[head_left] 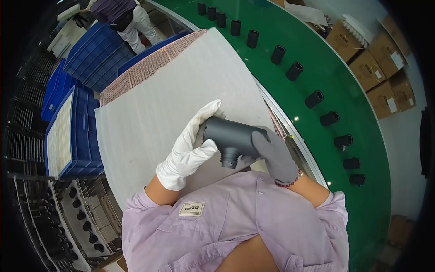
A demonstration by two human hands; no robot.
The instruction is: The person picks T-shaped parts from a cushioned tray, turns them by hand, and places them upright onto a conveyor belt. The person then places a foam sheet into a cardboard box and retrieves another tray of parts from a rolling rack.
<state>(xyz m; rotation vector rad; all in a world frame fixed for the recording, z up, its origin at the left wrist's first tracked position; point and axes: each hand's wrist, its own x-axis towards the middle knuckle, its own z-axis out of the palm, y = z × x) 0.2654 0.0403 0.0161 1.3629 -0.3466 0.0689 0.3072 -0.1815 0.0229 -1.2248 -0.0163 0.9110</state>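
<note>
A dark grey T-shaped housing point(235, 136), a smooth barrel with a short narrower neck on its underside, is held between my two hands above a pale sheet. My left hand point(190, 149), in a white glove, grips the barrel's left end, thumb in front and fingers behind. Around the right end closes my right hand point(274, 156), in a grey glove, its thumb lying on the barrel. The neck point(229, 157) points down toward my body and is uncovered. Some fingertips are hidden behind the housing.
The pale sheet point(149, 131) covers a pink mesh rack point(152, 63). To the right, a green conveyor point(290, 41) carries a curved row of black cylinders point(295, 71). Blue crates point(97, 54) and a co-worker point(122, 20) are at upper left. Cardboard boxes point(383, 59) stand at far right.
</note>
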